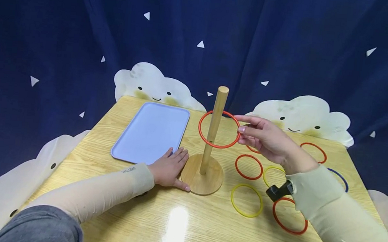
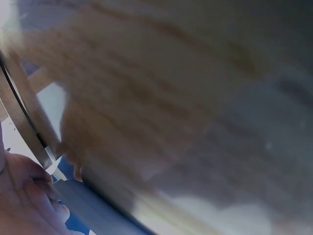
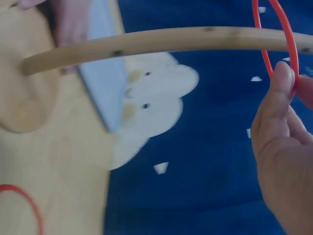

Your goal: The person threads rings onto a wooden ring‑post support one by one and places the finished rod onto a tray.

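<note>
A wooden post [image 1: 216, 119] stands upright on a round wooden base [image 1: 213, 182]. Around its upper part is a red ring [image 1: 220, 146], which my right hand [image 1: 265, 138] pinches at its right side between thumb and fingers. The right wrist view shows this ring [image 3: 292, 44] encircling the post [image 3: 161, 46], with the thumb on its near side. My left hand [image 1: 169, 168] lies flat with fingers extended at the left edge of the base, its thumb along the front edge. In the left wrist view, part of that hand [image 2: 24, 200] shows at the lower left.
A light blue tray [image 1: 155, 129] lies left of the post. On the table's right are several loose rings, among them a yellow ring [image 1: 231, 196], a red ring [image 1: 236, 164] and a partly hidden blue ring [image 1: 344, 179]. A dark blue curtain [image 1: 190, 5] hangs behind.
</note>
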Demonstrator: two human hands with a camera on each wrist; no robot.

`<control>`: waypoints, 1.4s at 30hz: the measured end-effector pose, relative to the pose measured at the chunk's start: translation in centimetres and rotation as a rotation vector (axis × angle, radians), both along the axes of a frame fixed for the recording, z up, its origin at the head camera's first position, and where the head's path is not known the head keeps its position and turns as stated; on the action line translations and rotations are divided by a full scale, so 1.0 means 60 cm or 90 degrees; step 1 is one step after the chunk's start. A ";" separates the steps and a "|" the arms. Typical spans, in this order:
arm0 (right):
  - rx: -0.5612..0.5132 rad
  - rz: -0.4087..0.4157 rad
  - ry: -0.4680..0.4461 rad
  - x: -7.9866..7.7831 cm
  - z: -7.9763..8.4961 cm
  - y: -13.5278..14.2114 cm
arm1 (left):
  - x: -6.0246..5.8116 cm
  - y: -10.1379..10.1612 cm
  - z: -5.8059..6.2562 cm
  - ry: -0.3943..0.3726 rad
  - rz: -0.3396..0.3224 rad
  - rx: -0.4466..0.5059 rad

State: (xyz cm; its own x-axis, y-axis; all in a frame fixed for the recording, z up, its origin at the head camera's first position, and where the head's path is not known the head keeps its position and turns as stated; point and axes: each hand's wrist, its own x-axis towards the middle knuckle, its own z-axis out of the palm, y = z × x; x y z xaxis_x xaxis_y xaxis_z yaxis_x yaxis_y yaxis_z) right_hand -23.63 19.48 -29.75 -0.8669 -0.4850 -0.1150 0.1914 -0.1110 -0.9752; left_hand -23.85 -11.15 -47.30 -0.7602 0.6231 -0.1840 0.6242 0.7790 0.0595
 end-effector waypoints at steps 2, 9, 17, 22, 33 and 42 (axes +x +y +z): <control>0.029 0.000 -0.006 -0.002 -0.022 0.000 | 0.000 0.000 0.002 0.000 0.000 0.000; 0.088 0.017 -0.010 -0.012 -0.110 -0.004 | 0.002 -0.002 0.011 -0.007 0.008 -0.006; 0.177 0.043 -0.039 -0.017 -0.218 -0.018 | -0.003 -0.006 0.007 -0.020 0.019 0.002; 0.225 0.032 -0.040 -0.020 -0.242 -0.031 | -0.004 -0.008 0.009 -0.013 0.021 0.002; 0.279 0.084 0.005 -0.008 -0.228 0.016 | -0.001 -0.003 0.012 -0.023 0.018 0.009; 0.162 0.112 -0.077 0.052 -0.232 0.204 | 0.007 0.001 0.009 -0.020 0.012 -0.003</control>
State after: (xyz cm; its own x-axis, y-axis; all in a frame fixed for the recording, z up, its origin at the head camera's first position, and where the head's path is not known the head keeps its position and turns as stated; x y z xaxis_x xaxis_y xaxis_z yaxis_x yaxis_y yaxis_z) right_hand -20.49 31.70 -43.65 -0.7447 -0.5691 -0.3485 0.3018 0.1786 -0.9365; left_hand -23.45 -11.08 -46.76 -0.7656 0.6079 -0.2107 0.6074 0.7909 0.0749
